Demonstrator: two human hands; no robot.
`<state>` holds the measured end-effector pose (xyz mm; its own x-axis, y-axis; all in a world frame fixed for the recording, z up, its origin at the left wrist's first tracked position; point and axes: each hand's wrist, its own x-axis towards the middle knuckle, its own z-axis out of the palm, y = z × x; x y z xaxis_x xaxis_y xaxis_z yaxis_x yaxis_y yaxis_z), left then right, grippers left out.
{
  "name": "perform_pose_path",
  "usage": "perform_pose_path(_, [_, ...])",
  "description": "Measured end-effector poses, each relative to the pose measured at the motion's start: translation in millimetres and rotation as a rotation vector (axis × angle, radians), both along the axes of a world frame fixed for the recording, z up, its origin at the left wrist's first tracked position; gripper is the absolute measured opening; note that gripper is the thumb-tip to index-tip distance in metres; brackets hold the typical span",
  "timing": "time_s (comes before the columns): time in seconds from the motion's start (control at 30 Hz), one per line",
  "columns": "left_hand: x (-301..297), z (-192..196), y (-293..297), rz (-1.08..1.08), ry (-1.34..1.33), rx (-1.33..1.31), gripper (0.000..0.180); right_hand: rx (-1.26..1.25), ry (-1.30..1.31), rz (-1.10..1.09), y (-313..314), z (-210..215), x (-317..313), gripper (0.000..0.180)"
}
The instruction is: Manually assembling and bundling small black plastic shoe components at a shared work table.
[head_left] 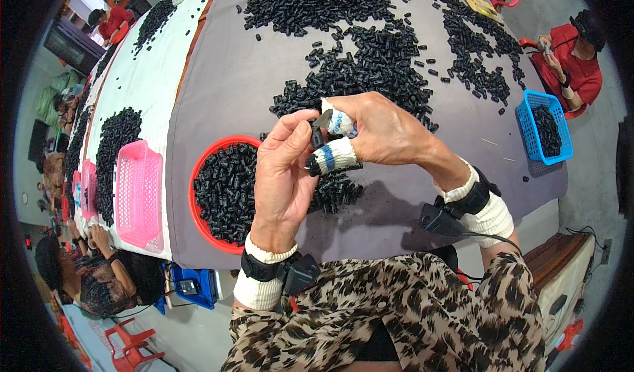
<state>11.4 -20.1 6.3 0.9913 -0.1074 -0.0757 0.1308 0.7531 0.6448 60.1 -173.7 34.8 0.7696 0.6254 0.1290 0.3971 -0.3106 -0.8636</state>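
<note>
In front of my chest, my left hand [282, 174] pinches a small black cylindrical part [317, 138] between thumb and fingers. My right hand [391, 131], with white wrappings on its thumb and index finger, is closed around a small knife; its short metal blade [323, 119] rests at the top of the part. The knife's handle is hidden in the hand. Beneath my hands lies a small heap of similar black parts [337, 192] on the grey cloth. To the left of my left hand stands a round red basin [194, 188] full of such parts.
Large piles of black parts [370, 61] cover the far table. A blue basket [566, 148] holds parts at the right edge; a pink basket [139, 197] stands left. People sit around the table, one in red [573, 68] at right. A cable hangs from my right wrist device [442, 220].
</note>
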Motion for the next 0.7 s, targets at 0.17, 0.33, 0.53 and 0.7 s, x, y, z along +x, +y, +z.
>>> perform_pose_path(0.17, [-3.0, 2.1, 1.5, -0.001, -0.053, 0.065, 0.016, -0.041, -0.017, 0.027, 0.1, 2.8, -0.5, 0.046])
perform_pose_path(0.33, [-3.7, 0.5, 5.9, -0.043, -0.102, 0.050, 0.016, -0.057, -0.007, 0.030, 0.8, 0.0, -0.2, 0.047])
perform_pose_path(0.53, [-4.1, 1.5, 4.4, 0.028, -0.096, 0.155, 0.015, -0.102, -0.051, 0.029, 1.1, -0.6, -0.1, 0.042])
perform_pose_path(0.7, [-4.6, 2.1, 2.0, 0.060, -0.073, 0.191, 0.015, -0.063, -0.033, 0.083, 1.0, -0.8, -1.0, 0.036])
